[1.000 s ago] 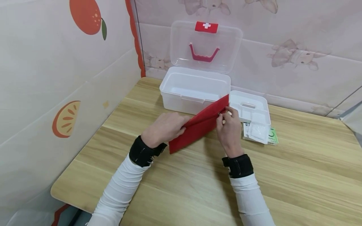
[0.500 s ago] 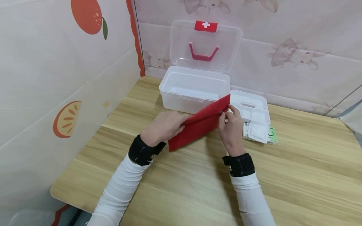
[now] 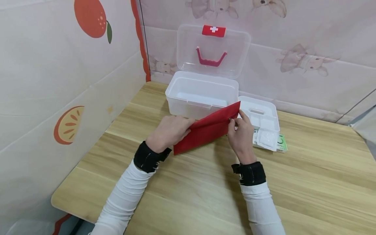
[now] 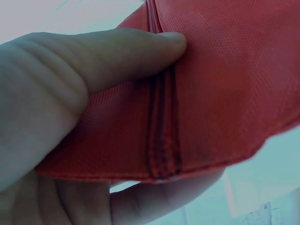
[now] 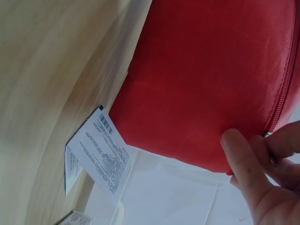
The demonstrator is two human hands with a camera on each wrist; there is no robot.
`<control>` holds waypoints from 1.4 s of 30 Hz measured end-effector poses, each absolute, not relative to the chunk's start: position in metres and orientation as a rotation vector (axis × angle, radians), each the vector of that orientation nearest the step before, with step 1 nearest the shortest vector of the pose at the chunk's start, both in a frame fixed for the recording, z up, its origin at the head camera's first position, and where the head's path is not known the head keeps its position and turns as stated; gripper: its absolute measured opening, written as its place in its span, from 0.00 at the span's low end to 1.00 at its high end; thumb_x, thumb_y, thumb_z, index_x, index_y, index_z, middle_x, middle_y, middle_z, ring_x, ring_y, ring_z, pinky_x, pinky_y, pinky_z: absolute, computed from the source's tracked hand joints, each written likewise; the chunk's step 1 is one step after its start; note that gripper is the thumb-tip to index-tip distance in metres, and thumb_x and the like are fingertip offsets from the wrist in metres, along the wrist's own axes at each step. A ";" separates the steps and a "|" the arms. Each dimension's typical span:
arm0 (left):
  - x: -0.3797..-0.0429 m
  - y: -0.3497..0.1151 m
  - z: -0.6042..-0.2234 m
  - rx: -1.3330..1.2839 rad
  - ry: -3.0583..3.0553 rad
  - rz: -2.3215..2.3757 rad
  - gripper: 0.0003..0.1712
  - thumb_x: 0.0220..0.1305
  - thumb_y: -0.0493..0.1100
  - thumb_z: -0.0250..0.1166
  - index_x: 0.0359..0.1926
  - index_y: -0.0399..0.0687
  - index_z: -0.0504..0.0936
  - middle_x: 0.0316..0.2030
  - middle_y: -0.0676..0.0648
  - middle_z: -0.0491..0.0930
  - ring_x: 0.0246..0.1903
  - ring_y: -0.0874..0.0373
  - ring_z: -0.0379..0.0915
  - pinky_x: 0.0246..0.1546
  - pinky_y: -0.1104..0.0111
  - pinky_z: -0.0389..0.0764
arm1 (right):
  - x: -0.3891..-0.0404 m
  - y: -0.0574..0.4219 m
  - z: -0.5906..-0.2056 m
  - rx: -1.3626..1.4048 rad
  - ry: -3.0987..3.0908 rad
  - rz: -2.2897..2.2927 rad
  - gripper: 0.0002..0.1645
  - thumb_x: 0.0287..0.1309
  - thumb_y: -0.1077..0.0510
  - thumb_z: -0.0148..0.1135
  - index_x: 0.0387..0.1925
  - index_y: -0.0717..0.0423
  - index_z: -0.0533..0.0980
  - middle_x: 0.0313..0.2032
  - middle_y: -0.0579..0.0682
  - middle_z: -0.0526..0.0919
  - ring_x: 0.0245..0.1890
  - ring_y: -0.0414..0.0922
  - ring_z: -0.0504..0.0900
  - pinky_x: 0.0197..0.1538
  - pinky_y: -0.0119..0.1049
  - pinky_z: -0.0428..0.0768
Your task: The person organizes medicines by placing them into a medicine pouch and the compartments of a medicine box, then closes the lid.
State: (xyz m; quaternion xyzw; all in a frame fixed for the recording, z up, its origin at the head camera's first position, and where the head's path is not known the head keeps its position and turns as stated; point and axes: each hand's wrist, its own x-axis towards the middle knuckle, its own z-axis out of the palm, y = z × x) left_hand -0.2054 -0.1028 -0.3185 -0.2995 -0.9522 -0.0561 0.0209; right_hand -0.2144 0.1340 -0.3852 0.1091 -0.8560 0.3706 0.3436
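A flat red zippered pouch (image 3: 205, 132) is held up at a slant over the table, in front of the clear box. Its left end is gripped by my left hand (image 3: 168, 133); in the left wrist view the thumb (image 4: 136, 54) presses across the zipper line and the other fingers lie behind the fabric. At the pouch's right end, my right hand (image 3: 241, 137) pinches the corner by the zipper's end. The right wrist view shows the zipper teeth (image 5: 283, 96) running to those fingers, with a bit of the metal pull among them.
Behind stands a translucent box (image 3: 188, 106) with its lid (image 3: 214, 42) raised. To its right is a white compartment tray (image 3: 268, 112). A white packet (image 3: 267, 138) and a green-and-white carton (image 3: 282, 143) lie at its front. Patterned cloth walls border the table (image 3: 188, 195).
The right hand has shifted slightly to the right with its end of the pouch. The pouch's lower left corner has risen a little. Both hands keep their hold.
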 end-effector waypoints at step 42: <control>-0.204 -0.106 -0.321 -0.958 -2.933 -0.227 0.06 0.65 0.41 0.68 0.40 0.49 0.79 0.34 0.50 0.83 0.34 0.54 0.80 0.29 0.61 0.82 | -0.203 0.154 -0.380 0.300 -2.329 1.037 0.16 0.54 0.72 0.50 0.12 0.64 0.68 0.19 0.63 0.78 0.61 0.60 0.76 0.38 0.45 0.81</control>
